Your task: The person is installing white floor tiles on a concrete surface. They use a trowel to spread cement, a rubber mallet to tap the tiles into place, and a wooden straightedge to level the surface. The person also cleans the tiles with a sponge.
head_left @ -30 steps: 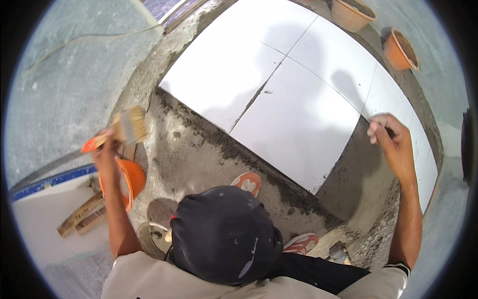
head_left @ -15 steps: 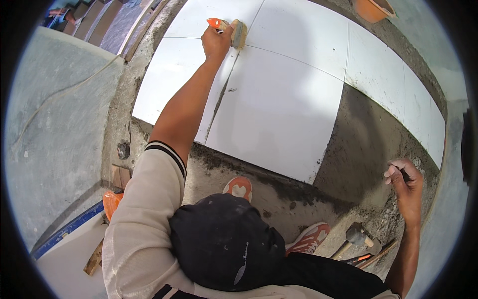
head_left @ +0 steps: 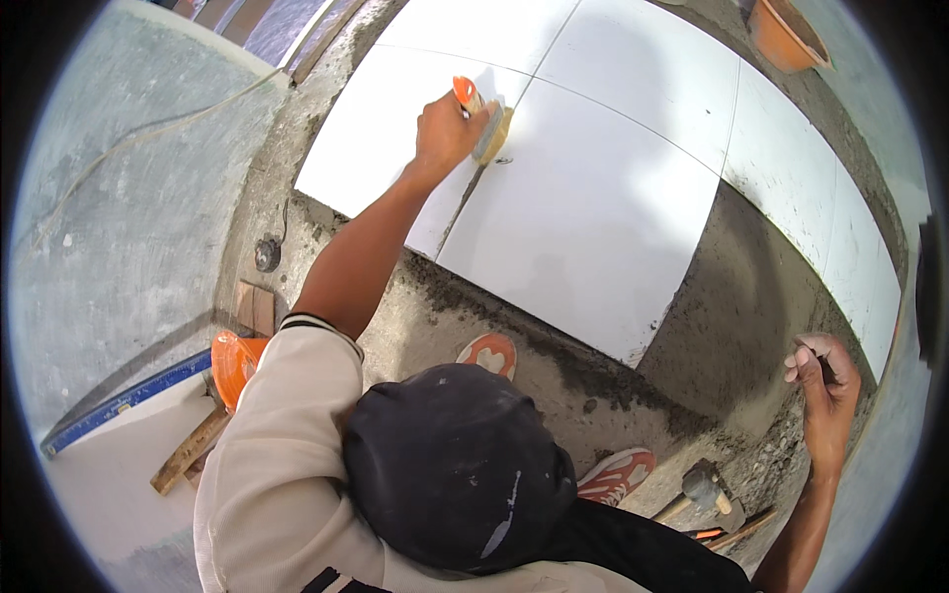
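My left hand is closed around a paint brush with an orange-tipped handle. Its pale bristles touch the dark joint between two white floor tiles. My right hand hovers low at the right, fingers curled toward the thumb; whatever they may hold is hidden. Nearest to it lies a patch of grey mortar bed, bordered by tiles on its left and far sides.
An orange bucket stands at the far right. Near my right foot lies a mallet. To the left are a blue spirit level, another orange container, wood pieces and a small dark reel. Walls flank both sides.
My left hand has drawn the brush nearer along the joint. The view has shifted somewhat, and my right hand keeps its curled pose by the mortar.
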A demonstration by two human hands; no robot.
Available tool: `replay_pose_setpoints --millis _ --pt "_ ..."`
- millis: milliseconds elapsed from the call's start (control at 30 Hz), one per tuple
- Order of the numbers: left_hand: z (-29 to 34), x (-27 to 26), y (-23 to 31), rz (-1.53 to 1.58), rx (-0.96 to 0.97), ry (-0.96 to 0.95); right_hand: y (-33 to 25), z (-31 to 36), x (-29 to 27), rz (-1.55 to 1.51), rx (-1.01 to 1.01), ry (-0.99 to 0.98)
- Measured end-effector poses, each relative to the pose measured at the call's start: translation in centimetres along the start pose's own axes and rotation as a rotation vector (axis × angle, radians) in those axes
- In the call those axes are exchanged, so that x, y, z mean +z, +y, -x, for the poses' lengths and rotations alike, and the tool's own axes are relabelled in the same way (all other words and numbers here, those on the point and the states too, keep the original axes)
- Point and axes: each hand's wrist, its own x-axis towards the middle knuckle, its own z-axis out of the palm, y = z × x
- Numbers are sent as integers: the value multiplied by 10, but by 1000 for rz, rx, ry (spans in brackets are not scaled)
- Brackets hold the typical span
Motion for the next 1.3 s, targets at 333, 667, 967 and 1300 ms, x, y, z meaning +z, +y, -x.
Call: replay_pose_setpoints --millis 333,667,967,1300 --pt "112 -78 -41 -16 -117 -208 -27 10 5 30 -41 -26" --pt "183 -123 -62 -118 -75 -248 -48 15 7 65 -89 -40" --pt "279 -262 -77 180 -285 124 -54 1 17 57 -109 -76" --pt "444 -348 -291 -325 -798 764 -62 -24 60 76 -71 -251"
